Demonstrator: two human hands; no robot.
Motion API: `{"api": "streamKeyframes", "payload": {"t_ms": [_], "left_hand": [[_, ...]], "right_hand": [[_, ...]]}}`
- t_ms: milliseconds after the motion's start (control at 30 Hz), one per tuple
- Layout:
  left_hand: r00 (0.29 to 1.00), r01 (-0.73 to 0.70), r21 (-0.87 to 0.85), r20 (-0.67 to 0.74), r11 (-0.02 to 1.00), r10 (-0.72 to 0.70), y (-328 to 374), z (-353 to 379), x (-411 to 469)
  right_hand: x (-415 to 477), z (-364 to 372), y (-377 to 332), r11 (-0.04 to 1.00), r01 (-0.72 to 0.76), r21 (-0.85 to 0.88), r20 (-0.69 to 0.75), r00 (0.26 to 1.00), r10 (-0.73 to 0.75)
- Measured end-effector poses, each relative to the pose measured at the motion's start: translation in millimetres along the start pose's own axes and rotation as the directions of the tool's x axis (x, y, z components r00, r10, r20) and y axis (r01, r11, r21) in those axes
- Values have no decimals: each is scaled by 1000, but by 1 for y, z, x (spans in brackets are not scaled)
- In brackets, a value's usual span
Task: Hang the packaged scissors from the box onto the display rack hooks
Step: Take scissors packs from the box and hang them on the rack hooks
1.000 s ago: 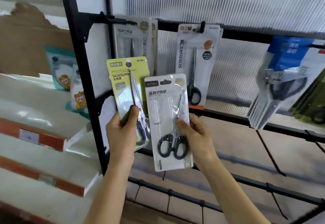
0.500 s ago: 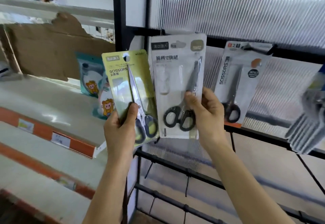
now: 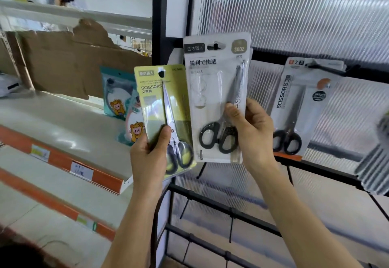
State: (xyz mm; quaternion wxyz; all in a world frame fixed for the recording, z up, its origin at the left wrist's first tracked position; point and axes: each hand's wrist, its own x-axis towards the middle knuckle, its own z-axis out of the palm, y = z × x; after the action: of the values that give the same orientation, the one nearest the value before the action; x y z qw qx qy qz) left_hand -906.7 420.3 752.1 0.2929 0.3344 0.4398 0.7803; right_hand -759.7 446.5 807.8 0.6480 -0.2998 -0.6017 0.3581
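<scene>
My right hand [image 3: 251, 133] grips a white scissors pack [image 3: 214, 78] with black handles, held up against the rack. A black hook tip [image 3: 215, 46] shows through the pack's hang hole at the top. My left hand [image 3: 150, 158] holds a yellow-green scissors pack [image 3: 156, 99] by its lower part, left of the white one and lower. Another white scissors pack [image 3: 303, 103] hangs on a hook to the right.
The black rack frame [image 3: 159, 15] stands upright in front of a ribbed translucent panel [image 3: 294, 11]. Lower rack bars carry bare hooks [image 3: 231, 223]. Left are white shelves with orange price strips [image 3: 63, 160], cartoon-printed packs [image 3: 117, 99] and cardboard. More hanging stock shows at the far right edge.
My right hand has lifted the white pack from below the top bar up to the hook, whose tip now shows in the hang hole. The view has shifted left. My left hand keeps its pack.
</scene>
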Motion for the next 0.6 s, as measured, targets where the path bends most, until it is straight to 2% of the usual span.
{"api": "streamKeyframes", "payload": {"t_ms": [600], "left_hand": [[998, -4, 49, 62, 999, 1, -5, -1, -4]], "right_hand": [[-9, -1, -7, 999, 52, -13, 2, 999, -52]]}}
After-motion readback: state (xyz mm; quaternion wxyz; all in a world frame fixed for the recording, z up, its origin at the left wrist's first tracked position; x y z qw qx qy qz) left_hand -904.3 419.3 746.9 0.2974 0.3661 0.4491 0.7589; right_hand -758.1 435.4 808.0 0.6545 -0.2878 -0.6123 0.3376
